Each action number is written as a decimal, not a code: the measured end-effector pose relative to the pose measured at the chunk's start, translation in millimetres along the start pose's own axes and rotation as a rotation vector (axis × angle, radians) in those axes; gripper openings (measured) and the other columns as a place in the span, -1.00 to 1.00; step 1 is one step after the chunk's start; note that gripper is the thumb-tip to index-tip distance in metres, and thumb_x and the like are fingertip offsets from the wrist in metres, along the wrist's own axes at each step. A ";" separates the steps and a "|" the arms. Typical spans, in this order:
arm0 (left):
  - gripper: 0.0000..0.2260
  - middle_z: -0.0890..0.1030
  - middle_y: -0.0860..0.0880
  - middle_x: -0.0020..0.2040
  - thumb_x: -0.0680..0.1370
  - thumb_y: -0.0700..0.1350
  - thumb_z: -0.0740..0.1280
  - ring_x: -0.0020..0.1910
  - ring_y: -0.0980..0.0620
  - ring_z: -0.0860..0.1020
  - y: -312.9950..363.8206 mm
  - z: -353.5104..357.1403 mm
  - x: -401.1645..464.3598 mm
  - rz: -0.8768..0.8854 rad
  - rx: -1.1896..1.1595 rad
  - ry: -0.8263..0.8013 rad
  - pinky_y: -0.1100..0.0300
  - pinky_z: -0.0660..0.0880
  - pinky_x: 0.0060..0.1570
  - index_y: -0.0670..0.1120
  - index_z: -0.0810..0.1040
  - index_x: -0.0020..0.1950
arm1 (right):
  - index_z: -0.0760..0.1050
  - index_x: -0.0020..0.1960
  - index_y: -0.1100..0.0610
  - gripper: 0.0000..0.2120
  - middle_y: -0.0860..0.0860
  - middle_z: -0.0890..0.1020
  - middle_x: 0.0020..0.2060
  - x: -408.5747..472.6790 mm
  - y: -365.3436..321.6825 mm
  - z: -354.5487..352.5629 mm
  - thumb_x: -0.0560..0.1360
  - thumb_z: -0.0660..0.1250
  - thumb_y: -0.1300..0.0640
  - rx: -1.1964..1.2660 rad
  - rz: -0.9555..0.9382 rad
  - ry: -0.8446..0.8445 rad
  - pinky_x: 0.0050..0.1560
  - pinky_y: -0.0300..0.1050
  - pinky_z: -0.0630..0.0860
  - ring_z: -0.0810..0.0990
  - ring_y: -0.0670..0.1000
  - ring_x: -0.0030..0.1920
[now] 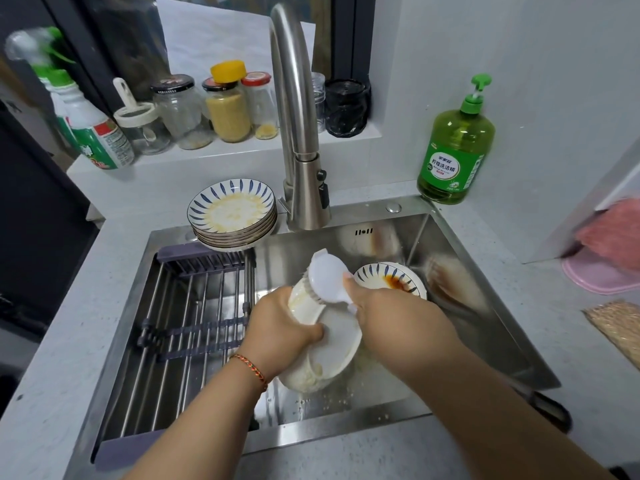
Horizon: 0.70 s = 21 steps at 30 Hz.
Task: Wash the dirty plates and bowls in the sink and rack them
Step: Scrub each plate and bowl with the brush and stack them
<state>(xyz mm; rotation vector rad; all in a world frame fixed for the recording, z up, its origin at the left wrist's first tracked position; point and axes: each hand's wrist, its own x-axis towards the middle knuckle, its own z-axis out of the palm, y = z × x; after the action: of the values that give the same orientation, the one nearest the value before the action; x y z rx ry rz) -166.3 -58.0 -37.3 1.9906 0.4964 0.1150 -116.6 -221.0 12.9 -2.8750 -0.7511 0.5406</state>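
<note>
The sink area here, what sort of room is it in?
Most likely a home kitchen: a steel sink with a tall faucet, a stack of dirty plates at its back edge, and a green dish soap bottle on the counter.

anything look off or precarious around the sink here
Yes: the stack of dirty plates sits on the sink's back rim, partly overhanging the basin above the drying rack, so a knock might tip it in.

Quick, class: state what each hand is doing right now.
Left hand: holds the white dishes over the sink.
Right hand: grips the scrubbing brush, pressed against them.
</note>
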 end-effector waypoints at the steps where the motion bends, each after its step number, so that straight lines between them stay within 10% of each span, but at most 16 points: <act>1: -0.70 0.59 0.10 -0.26 0.09 -0.06 0.48 -0.27 0.09 0.55 0.2 -2.1 -1.0 0.008 0.008 0.007 0.22 0.45 -0.30 0.03 0.50 -0.24 | -0.04 0.50 -0.24 -0.52 -0.03 0.55 0.00 1.9 5.2 -0.4 0.63 -0.01 0.02 0.028 0.020 0.017 -0.13 -0.08 0.43 0.55 0.11 0.00; 5: -0.68 0.59 0.06 -0.24 0.18 -0.20 0.59 -0.28 0.13 0.54 2.1 -14.1 -4.8 0.059 -0.043 0.021 0.34 0.45 -0.33 0.00 0.52 -0.22 | 0.33 0.38 0.05 -0.64 0.06 0.51 -0.06 14.5 38.6 -3.2 0.61 0.03 0.14 0.045 0.180 -0.023 -0.07 -0.05 0.50 0.55 0.13 -0.06; 10: -0.65 0.63 0.02 -0.20 0.10 -0.02 0.46 -0.19 -0.01 0.60 2.6 -9.0 -0.8 0.083 0.054 -0.012 0.10 0.56 -0.21 -0.05 0.56 -0.15 | 0.30 0.42 -0.04 -0.62 0.04 0.52 -0.11 13.8 26.3 -10.0 0.62 0.05 0.10 0.182 0.107 0.002 -0.06 -0.06 0.52 0.52 0.10 -0.14; 14: -0.69 0.63 0.12 -0.25 0.11 -0.12 0.47 -0.26 0.11 0.59 -1.9 -1.6 1.7 0.037 -0.038 -0.033 0.29 0.47 -0.29 0.03 0.56 -0.18 | 0.01 0.49 -0.27 -0.55 -0.07 0.47 -0.08 2.8 -7.1 -8.1 0.64 -0.03 -0.02 0.120 -0.029 0.000 -0.08 -0.12 0.35 0.51 0.06 -0.02; 21: -0.60 0.69 -0.04 -0.17 0.10 -0.16 0.54 -0.18 -0.02 0.65 -14.5 -10.6 0.9 -0.043 -0.277 0.042 0.06 0.61 -0.16 -0.09 0.60 -0.09 | 0.39 0.38 0.03 -0.64 0.02 0.48 -0.23 30.7 31.4 -7.5 0.63 0.03 0.08 0.220 0.185 -0.019 -0.17 -0.08 0.50 0.47 0.06 -0.25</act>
<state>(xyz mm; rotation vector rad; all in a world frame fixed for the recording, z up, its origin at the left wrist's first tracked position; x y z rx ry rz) -172.9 -43.2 -45.2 1.7086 0.5208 0.1894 -74.7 -233.3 3.9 -2.7505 -0.4005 0.6293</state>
